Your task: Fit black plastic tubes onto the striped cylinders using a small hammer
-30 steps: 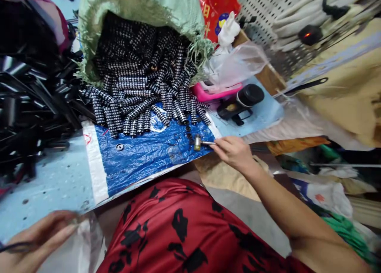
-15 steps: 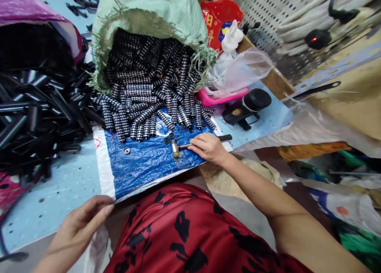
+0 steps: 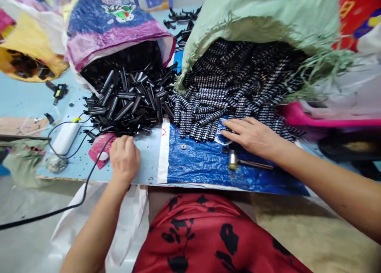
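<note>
We have let go of the hammer (image 3: 233,160), which lies on the blue sheet (image 3: 195,166), leaving our right hand (image 3: 248,136) free: fingers loosely extended, nothing visible in it, beside the checkered rollers (image 3: 210,94). Our left hand (image 3: 125,158) has moved from the desk (image 3: 150,166) edge to the black tubes (image 3: 123,106), fingers curled; we cannot tell whether it holds anything.

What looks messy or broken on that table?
The green sack has a frayed mouth with loose threads sticking out. Checkered rods spill from it onto the blue sheet, and black pieces spill from the purple-edged bag. One small disc lies apart from the rods.
</note>
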Motion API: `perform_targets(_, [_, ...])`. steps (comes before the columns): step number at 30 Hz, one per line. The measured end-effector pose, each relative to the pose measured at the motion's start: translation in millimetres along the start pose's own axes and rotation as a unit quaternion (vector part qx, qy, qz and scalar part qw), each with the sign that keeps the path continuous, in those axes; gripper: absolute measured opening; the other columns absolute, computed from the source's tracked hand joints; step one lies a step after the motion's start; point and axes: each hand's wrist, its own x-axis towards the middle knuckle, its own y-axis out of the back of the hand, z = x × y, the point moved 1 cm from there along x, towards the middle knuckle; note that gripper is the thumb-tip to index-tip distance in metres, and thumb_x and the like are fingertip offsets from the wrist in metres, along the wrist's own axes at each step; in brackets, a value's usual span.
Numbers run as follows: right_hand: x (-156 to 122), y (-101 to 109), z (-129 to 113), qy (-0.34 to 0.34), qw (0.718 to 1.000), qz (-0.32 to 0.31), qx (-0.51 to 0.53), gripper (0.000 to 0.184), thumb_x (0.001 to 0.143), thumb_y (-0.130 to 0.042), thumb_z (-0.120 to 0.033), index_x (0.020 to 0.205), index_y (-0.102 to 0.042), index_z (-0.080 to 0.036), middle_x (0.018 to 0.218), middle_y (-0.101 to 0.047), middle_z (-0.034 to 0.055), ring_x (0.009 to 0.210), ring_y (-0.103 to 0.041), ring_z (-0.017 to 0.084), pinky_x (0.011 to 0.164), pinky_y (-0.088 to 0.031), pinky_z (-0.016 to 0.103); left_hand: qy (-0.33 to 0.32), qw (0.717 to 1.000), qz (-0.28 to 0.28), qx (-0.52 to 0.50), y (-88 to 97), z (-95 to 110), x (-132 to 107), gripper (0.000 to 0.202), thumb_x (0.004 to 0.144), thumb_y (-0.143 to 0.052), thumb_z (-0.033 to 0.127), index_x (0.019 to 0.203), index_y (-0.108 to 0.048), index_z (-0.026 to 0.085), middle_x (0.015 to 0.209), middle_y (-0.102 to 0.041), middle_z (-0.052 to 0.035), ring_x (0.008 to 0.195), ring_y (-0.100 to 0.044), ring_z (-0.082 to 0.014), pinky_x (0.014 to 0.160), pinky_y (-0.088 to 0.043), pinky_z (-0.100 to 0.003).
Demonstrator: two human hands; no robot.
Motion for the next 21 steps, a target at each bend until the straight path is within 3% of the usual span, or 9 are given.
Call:
perform_targets(2, [4,0,-7,-0.006,0.998,0.043,0.036,0.035,0.099,-0.052,-0.01,0.129,-0.067,-0.019,0.143,-0.065,0.0162,0.129,-0.063,0.03,0.099,-0.048,0.047,0.002,0.998,0.011,0.059,-2.9,-18,15,0.036,0.097,-0.05,0.029,0.123,-0.07,0.014,0.128,-0.065,-0.0224,0.12,-0.054,-0.0388,0.101,-0.039,-0.054])
perform_targets(4, [9,5,-22,-0.023,0.993,0.09,0.079,0.033,0.1,-0.054,-0.015,0.132,-0.064,-0.018,0.136,-0.069,0.0156,0.124,-0.067,0.028,0.1,-0.051,0.045,0.0,0.996,-0.014,0.084,-8.0,-24,31,0.035,0.099,-0.05,0.033,0.121,-0.072,0.019,0.119,-0.067,-0.0199,0.116,-0.053,-0.0393,0.095,-0.038,-0.053])
perform_targets(8, [12,18,-64,-0.123,0.958,0.153,0.21,0.03,0.1,-0.059,-0.024,0.13,-0.063,-0.02,0.116,-0.075,0.0107,0.105,-0.073,0.025,0.094,-0.057,0.041,-0.053,0.995,-0.053,0.073,-18.9,-3,46,0.034,0.103,-0.044,0.032,0.111,-0.075,0.02,0.093,-0.068,-0.0162,0.098,-0.054,-0.0344,0.083,-0.034,-0.048])
perform_targets(10, [10,22,-83,-0.208,0.914,0.171,0.303,0.027,0.101,-0.059,-0.028,0.127,-0.063,-0.022,0.111,-0.075,0.0083,0.098,-0.073,0.022,0.09,-0.058,0.038,-0.089,0.993,-0.053,0.058,-20.4,12,37,0.033,0.103,-0.045,0.029,0.111,-0.075,0.019,0.089,-0.067,-0.0152,0.09,-0.054,-0.0314,0.079,-0.033,-0.045])
perform_targets(12, [8,24,-99,-0.297,0.824,0.193,0.442,0.025,0.103,-0.057,-0.034,0.125,-0.062,-0.023,0.103,-0.073,0.0059,0.091,-0.072,0.019,0.085,-0.059,0.034,-0.128,0.989,-0.064,0.045,-18.3,23,19,0.031,0.102,-0.046,0.027,0.111,-0.075,0.019,0.085,-0.066,-0.0135,0.083,-0.054,-0.0284,0.075,-0.033,-0.043])
perform_targets(15, [10,21,-114,-0.397,0.603,0.199,0.663,0.033,0.103,-0.055,-0.051,0.118,-0.064,-0.022,0.091,-0.069,0.0039,0.074,-0.068,0.016,0.07,-0.059,0.031,-0.181,0.976,-0.117,-0.011,-9.7,26,-16,0.029,0.102,-0.048,0.026,0.108,-0.075,0.02,0.081,-0.066,-0.0104,0.078,-0.056,-0.025,0.072,-0.036,-0.039])
perform_targets(17, [16,17,-120,-0.427,0.482,0.177,0.744,0.045,0.098,-0.058,-0.062,0.11,-0.066,-0.02,0.086,-0.066,0.0042,0.065,-0.063,0.015,0.06,-0.056,0.029,-0.148,0.973,-0.147,-0.1,-2.0,23,-33,0.029,0.101,-0.048,0.027,0.111,-0.073,0.019,0.086,-0.069,-0.009,0.08,-0.06,-0.0228,0.074,-0.041,-0.035])
perform_targets(19, [23,13,-125,-0.438,0.424,0.161,0.776,0.053,0.091,-0.062,-0.07,0.103,-0.068,-0.018,0.082,-0.064,0.0043,0.061,-0.059,0.014,0.054,-0.052,0.028,-0.031,0.969,-0.152,-0.191,3.4,21,-38,0.027,0.1,-0.048,0.031,0.11,-0.07,0.018,0.09,-0.071,-0.0072,0.08,-0.062,-0.0201,0.075,-0.044,-0.031])
perform_targets(21, [32,9,-130,-0.44,0.402,0.15,0.789,0.058,0.085,-0.066,-0.075,0.099,-0.067,-0.018,0.079,-0.063,0.0037,0.06,-0.058,0.013,0.053,-0.051,0.027,0.095,0.96,-0.154,-0.216,2.8,22,-31,0.028,0.099,-0.05,0.04,0.099,-0.068,0.019,0.085,-0.07,-0.0052,0.076,-0.062,-0.019,0.072,-0.043,-0.03])
